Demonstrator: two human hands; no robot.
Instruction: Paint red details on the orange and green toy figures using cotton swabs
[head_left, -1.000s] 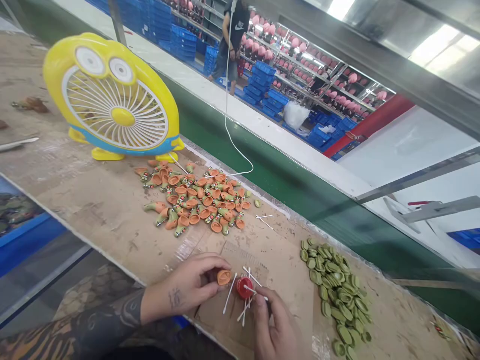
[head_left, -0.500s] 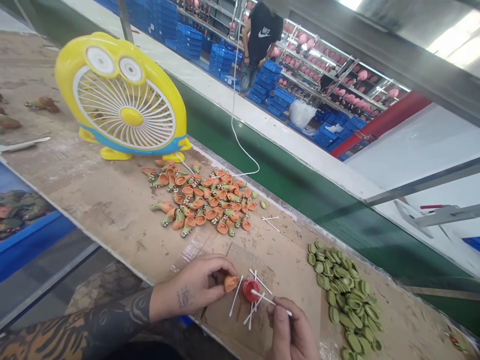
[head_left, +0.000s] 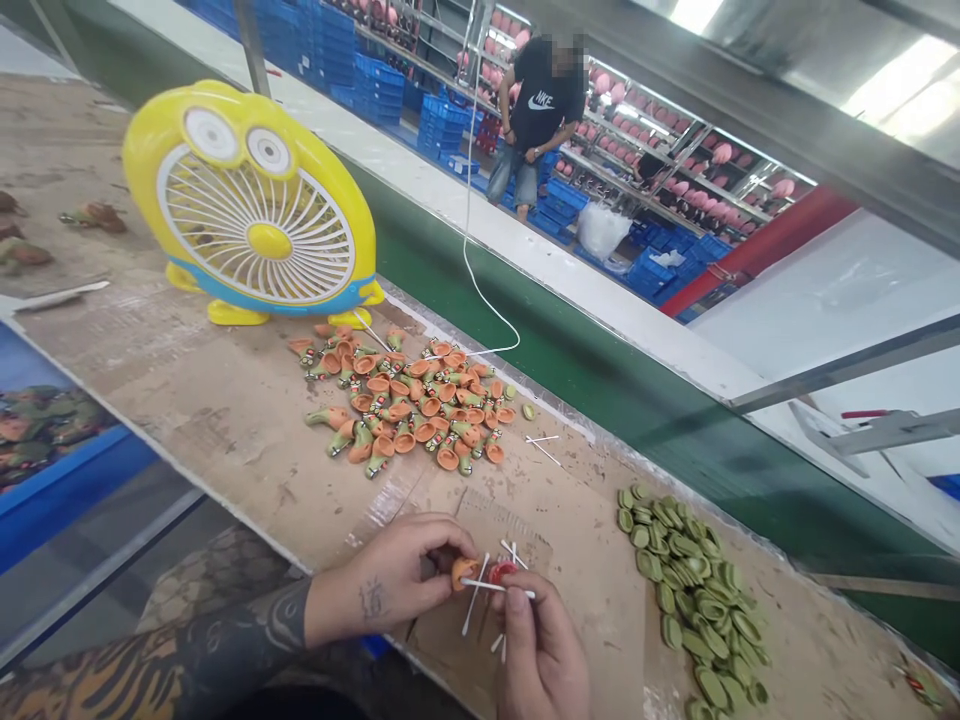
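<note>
My left hand (head_left: 394,580) pinches a small orange cone-shaped toy part (head_left: 463,572) just above the bench. Facing it, my right hand (head_left: 536,655) holds a white cotton swab (head_left: 495,587) level, its tip at the mouth of the orange part. A small red cap (head_left: 501,571) sits right behind the swab, with a few loose swabs (head_left: 512,552) lying around it.
A pile of orange-and-green parts (head_left: 409,400) lies mid-bench, several green caps (head_left: 686,580) to the right. A yellow cartoon fan (head_left: 251,215) stands at the back left, its white cord (head_left: 471,240) hanging. Green conveyor (head_left: 600,375) runs behind. A person in black (head_left: 541,115) stands by blue crates.
My right hand has swung the swab left from the red cap to the orange part. The view has shifted slightly; the person behind has moved right.
</note>
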